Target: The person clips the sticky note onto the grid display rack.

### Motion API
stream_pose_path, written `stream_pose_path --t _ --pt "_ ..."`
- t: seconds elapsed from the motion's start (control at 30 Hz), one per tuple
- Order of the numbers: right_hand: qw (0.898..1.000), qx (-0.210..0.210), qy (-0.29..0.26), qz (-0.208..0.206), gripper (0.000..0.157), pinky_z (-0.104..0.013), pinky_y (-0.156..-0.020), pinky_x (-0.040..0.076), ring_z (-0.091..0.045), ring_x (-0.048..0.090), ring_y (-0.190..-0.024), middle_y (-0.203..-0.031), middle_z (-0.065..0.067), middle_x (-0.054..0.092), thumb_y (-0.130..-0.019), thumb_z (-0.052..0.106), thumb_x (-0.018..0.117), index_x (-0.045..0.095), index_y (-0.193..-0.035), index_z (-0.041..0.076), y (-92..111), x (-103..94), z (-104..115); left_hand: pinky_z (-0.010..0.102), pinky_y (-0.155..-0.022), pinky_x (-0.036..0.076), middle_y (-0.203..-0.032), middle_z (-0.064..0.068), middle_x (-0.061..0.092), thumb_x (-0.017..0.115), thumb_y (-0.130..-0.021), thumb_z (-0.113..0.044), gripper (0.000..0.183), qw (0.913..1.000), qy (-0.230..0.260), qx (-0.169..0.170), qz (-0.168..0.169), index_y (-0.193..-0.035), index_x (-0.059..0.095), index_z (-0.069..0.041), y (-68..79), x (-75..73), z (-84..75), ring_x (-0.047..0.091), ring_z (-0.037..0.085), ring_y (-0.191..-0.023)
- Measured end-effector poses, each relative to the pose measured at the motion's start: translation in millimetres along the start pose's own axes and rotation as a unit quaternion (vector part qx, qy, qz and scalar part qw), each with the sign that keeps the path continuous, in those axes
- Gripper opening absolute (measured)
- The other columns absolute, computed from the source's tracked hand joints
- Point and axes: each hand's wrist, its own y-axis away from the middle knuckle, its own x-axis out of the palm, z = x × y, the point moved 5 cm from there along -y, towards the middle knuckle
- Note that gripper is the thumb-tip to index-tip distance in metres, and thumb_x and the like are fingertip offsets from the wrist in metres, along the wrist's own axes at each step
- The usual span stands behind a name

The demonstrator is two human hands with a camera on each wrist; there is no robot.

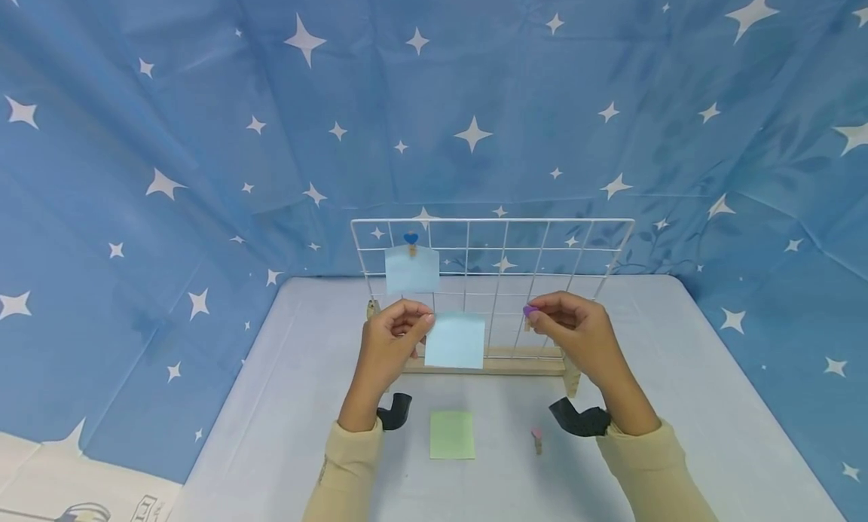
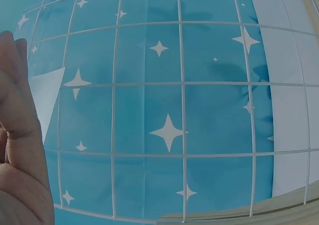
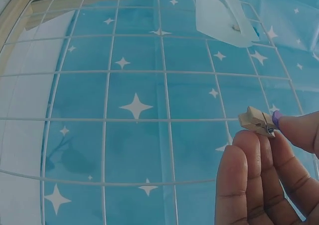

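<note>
My left hand (image 1: 395,337) pinches the left edge of a light blue paper sheet (image 1: 455,341), held up in front of the white wire grid (image 1: 505,273). In the left wrist view, part of that hand (image 2: 22,135) shows at the left edge. My right hand (image 1: 575,328) pinches a small wooden clothespin (image 3: 256,121) with a purple heart (image 1: 530,309) between thumb and fingers, near the grid's right side. Another light blue sheet (image 1: 411,272) hangs at the grid's upper left, clipped by a clothespin with a blue heart (image 1: 411,238).
On the white table (image 1: 312,462), a green square sheet (image 1: 452,435) lies in front of the grid. To its right is a clothespin with a pink heart (image 1: 538,441). The grid stands in a wooden base (image 1: 522,365). A blue star-patterned cloth (image 1: 515,77) surrounds the table.
</note>
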Motion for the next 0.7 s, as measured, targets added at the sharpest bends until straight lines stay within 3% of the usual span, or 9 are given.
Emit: stream_pose_path --t 0.27,0.53,0.7 --pt "1.000 0.007 -0.002 -0.009 0.013 -0.017 -0.079 0.060 -0.006 0.075 -0.081 -0.100 -0.022 0.078 -0.099 -0.006 0.073 0.075 -0.111 -0.010 -4 0.4 5 0.023 -0.056 0.053 -0.088 0.007 0.072 0.076 -0.103 -0.012 0.009 0.9998 0.019 0.003 -0.011 -0.105 0.078 -0.004 -4.7 2.5 -5.3 0.065 0.029 -0.067" --pt "1.000 0.001 -0.019 -0.007 0.012 -0.019 -0.078 0.062 -0.003 0.074 -0.083 -0.098 -0.001 0.078 -0.098 -0.009 0.071 0.074 -0.110 -0.012 -7 4.3 8 0.022 -0.055 0.053 -0.087 0.007 0.073 0.075 -0.103 -0.010 0.011 0.9994 0.032 0.009 -0.004 -0.107 0.078 -0.001 -8.1 9.5 -8.3 0.064 0.021 -0.067" --pt "1.000 0.002 -0.023 -0.009 0.013 -0.019 -0.078 0.062 -0.003 0.074 -0.083 -0.099 -0.005 0.078 -0.099 -0.009 0.071 0.073 -0.111 -0.013 -8 5.9 9 0.023 -0.054 0.053 -0.088 0.007 0.072 0.075 -0.103 -0.011 0.010 0.9995 0.029 0.016 -0.003 -0.108 0.078 -0.002 -10.3 10.5 -9.5 0.064 0.025 -0.068"
